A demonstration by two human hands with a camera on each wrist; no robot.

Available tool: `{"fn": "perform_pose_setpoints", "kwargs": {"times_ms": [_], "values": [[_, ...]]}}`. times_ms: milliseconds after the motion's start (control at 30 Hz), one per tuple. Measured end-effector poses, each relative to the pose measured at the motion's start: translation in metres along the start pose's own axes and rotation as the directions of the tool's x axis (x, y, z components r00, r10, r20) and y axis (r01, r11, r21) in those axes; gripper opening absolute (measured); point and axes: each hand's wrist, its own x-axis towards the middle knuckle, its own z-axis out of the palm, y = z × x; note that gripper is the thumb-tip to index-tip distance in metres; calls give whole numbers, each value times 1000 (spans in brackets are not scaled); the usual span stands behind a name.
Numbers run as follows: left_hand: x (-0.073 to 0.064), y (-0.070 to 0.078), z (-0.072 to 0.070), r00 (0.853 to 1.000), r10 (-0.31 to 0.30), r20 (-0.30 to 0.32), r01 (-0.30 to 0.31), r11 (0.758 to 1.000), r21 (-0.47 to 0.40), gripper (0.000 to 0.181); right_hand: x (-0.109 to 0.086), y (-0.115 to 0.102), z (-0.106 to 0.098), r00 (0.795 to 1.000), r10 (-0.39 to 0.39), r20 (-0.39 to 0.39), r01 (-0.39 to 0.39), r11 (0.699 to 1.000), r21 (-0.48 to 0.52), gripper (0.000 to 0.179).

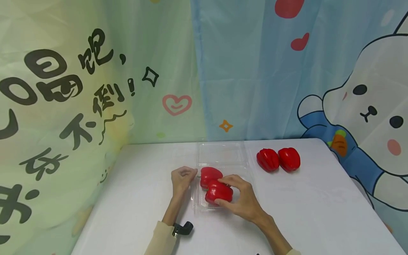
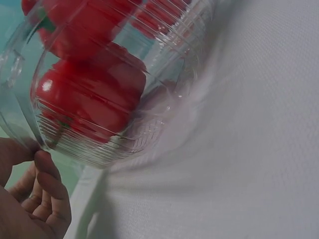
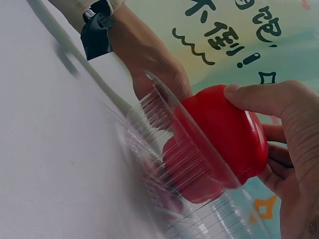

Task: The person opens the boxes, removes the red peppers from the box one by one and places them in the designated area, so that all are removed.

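Note:
My right hand [image 1: 243, 198] grips a red bell pepper [image 1: 219, 192] between thumb and fingers, at the near part of a clear plastic clamshell box [image 1: 199, 205]. Another red bell pepper [image 1: 210, 176] lies in the box just beyond it, its stem toward the left. In the left wrist view my left hand [image 2: 37, 191] pinches the rim of the box between thumb and forefinger. The right wrist view shows the held pepper [image 3: 224, 132] partly above the box's rim, with my right thumb on its side.
Two more red bell peppers [image 1: 267, 160] [image 1: 289, 159] lie side by side at the back right of the white table [image 1: 306, 209]. The box's open lid [image 1: 221, 153] lies flat toward the back edge. A printed curtain [image 1: 159, 42] hangs behind.

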Motion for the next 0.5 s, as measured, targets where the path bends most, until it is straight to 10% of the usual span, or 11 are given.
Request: {"fn": "perform_pose_setpoints", "kwargs": {"times_ms": [500], "values": [[-1,2,1,1000,-4,-11,4,999,34,19,-2,4,-7,996,10,-93,-12,1000,-15,64]]}}
